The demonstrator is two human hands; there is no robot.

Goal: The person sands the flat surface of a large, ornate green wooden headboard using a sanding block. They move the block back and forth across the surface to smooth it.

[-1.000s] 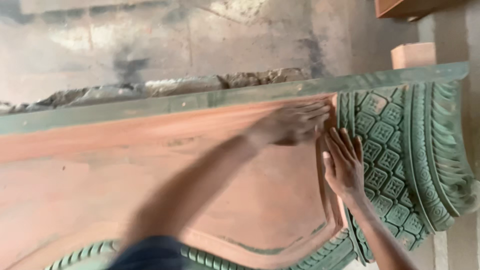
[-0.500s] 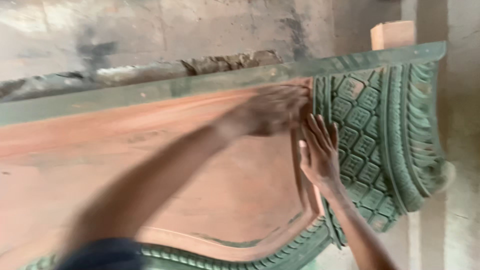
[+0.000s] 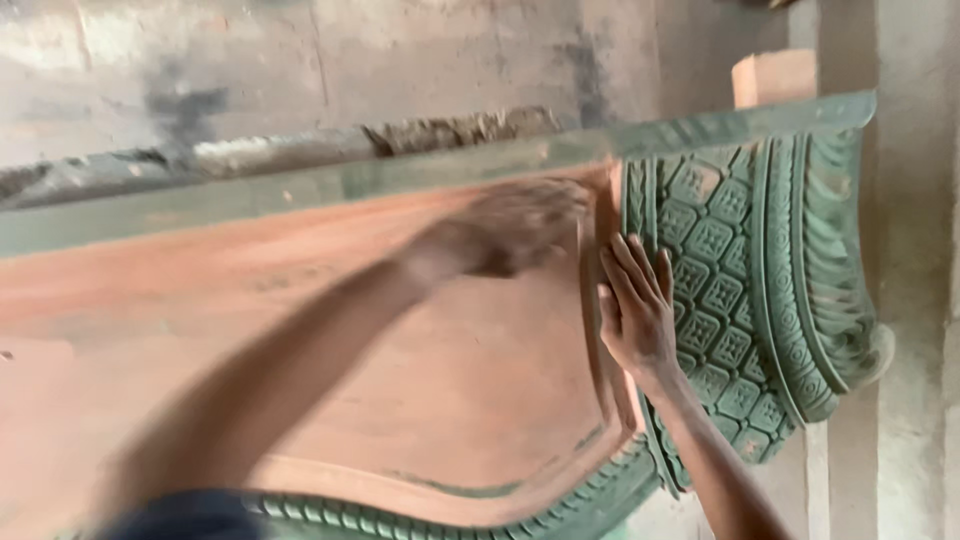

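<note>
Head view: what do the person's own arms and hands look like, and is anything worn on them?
Both are bare: no gloves, rings, watch or bands show on the left hand or right hand. The left forearm is motion-blurred, with what looks like a dark blue sleeve at the bottom edge. The right forearm shows no sleeve.

The one camera sits on my head and looks down and forward, close over my work. The clay-covered green mould (image 3: 740, 250) fills most of the frame, running from 9 o'clock to 3 o'clock. My left hand (image 3: 510, 230) lies near centre, my right hand (image 3: 635, 320) toward 4 o'clock. A grey wall (image 3: 300, 70) spans 12 o'clock.
</note>
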